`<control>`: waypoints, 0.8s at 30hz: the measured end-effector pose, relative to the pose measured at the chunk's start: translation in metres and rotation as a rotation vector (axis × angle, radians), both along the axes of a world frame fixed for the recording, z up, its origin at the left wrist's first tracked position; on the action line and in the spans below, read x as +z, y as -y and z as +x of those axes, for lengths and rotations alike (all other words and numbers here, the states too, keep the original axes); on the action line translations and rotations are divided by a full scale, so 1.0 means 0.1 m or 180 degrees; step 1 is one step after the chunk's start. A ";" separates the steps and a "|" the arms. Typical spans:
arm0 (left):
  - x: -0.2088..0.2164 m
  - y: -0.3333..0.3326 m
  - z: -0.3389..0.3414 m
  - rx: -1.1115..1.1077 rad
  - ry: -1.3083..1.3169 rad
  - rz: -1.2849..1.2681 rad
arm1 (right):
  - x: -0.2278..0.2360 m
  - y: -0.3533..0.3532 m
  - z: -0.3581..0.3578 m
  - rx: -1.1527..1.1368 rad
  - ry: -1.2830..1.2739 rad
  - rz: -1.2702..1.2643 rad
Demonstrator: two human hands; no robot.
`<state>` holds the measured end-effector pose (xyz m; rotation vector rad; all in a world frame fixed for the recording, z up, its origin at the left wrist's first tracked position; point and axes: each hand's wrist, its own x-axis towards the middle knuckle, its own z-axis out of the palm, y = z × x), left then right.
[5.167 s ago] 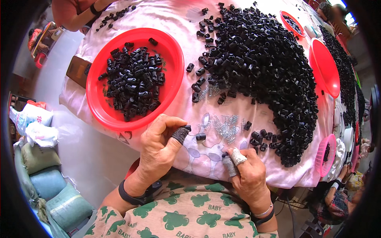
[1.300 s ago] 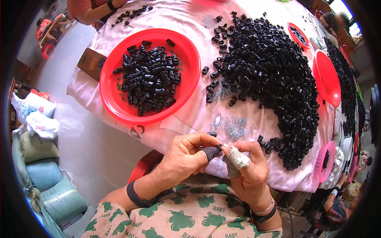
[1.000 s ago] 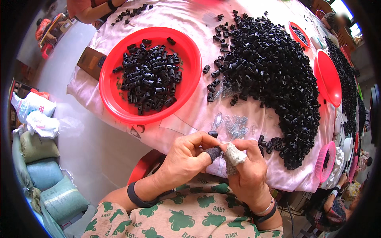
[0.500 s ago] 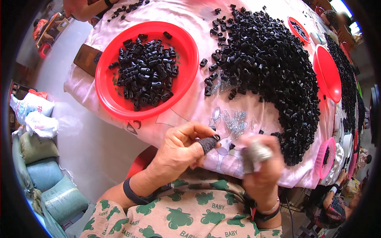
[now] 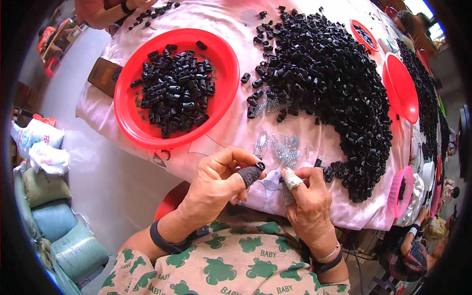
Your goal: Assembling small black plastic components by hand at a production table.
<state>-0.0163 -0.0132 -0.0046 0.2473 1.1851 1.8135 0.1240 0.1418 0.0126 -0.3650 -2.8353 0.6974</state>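
My left hand (image 5: 211, 184), its thumb wrapped in dark grey cloth, pinches a small black cord-lock piece (image 5: 260, 166) with its round open end showing. Close by on the right, my right hand (image 5: 310, 204) has thumb and fingers pressed together, with pale grey wraps on two of them. Whatever lies between those fingertips is too small and covered to make out. Just beyond both hands, a little heap of thin metal springs (image 5: 286, 151) rests on the pink cloth (image 5: 216, 142). The two hands are a short gap apart.
A red basin (image 5: 228, 98) of black pieces stands at the left, beside a brown phone-like case (image 5: 102, 77). A large heap of black pieces (image 5: 339, 93) curves round the right. Beyond it are a red bowl (image 5: 400, 91) and a pink basket (image 5: 402, 194). Another person's arm (image 5: 101, 14) reaches in at top left.
My right hand, blurred and raised before, has come down and left toward my left hand, its fingers now pinched near the springs. The left hand keeps its hold on the black piece.
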 end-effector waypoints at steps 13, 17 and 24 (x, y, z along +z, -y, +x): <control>0.05 0.01 0.00 -0.0269 0.0030 -0.0109 | -0.14 0.00 0.00 0.0123 -0.0314 0.0039; 0.11 -0.02 0.03 -0.0577 0.0073 -0.0274 | -0.04 -0.02 0.05 -0.0218 -0.0556 -0.1225; 0.10 -0.05 0.14 -0.0915 0.0053 -0.0190 | -0.04 -0.02 0.08 -0.0104 -0.1048 -0.2067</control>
